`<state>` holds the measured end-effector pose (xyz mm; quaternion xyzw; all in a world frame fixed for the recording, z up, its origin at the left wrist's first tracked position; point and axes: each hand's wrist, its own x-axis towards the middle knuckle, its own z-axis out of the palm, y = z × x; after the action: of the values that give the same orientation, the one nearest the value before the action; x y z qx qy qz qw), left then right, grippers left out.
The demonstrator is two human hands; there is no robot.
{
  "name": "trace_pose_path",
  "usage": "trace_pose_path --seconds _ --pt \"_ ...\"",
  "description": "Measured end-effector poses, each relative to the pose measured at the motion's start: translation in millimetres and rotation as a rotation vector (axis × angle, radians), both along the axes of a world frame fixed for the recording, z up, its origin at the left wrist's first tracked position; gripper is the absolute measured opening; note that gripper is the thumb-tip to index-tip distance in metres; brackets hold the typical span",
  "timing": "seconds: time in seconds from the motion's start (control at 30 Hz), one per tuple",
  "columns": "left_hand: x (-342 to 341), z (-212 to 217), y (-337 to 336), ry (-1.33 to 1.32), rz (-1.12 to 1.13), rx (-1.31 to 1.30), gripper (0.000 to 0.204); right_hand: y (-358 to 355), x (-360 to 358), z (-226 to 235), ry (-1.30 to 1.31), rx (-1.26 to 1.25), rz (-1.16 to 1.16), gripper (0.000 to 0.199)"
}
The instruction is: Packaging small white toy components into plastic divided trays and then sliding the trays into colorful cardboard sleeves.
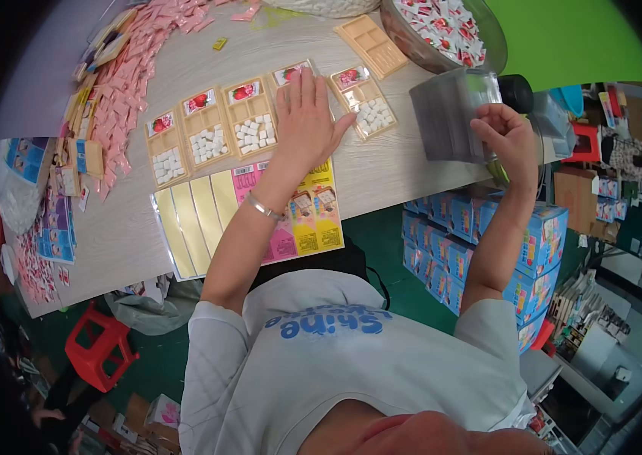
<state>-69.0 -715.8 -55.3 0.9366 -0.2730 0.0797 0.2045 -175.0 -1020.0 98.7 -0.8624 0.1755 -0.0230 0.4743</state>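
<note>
My left hand [307,121] lies with its fingers stretched out over a beige compartment tray [281,78], hiding most of it. A strawberry-printed packet shows at that tray's far end. To its left, three similar trays [203,126] hold strawberry packets and white cubes; another such tray [363,102] lies to its right. My right hand [509,138] has its fingers curled at the right edge of a stack of clear plastic covers [446,121], pinching a cover's edge. Under my left forearm are sticker sheets [203,216], pale yellow, pink and bright yellow.
A clear bowl [404,49] of small packets stands at the far right beside an unfilled tray [363,38]. Pink packets [120,114] heap along the left. Blue boxes [442,250] are stacked below the table's right edge. A red stool [97,349] stands at lower left.
</note>
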Motion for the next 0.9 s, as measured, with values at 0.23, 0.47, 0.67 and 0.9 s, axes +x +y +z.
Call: trace_pose_path --seconds 0.23,0.47,0.67,0.9 --pt "-68 71 38 0.219 -0.148 -0.245 0.072 -13 -4 5 0.028 0.085 -0.081 0.016" --pt "-97 90 62 0.48 -0.27 -0.519 0.059 -20 -8 4 0.021 0.075 -0.069 0.015" --pt "-104 82 68 0.561 -0.258 -0.638 0.052 15 -22 11 -0.378 -0.854 -0.076 0.018" --pt "-98 97 68 0.759 -0.085 -1.433 0.041 164 -35 4 -0.417 0.404 0.295 0.014"
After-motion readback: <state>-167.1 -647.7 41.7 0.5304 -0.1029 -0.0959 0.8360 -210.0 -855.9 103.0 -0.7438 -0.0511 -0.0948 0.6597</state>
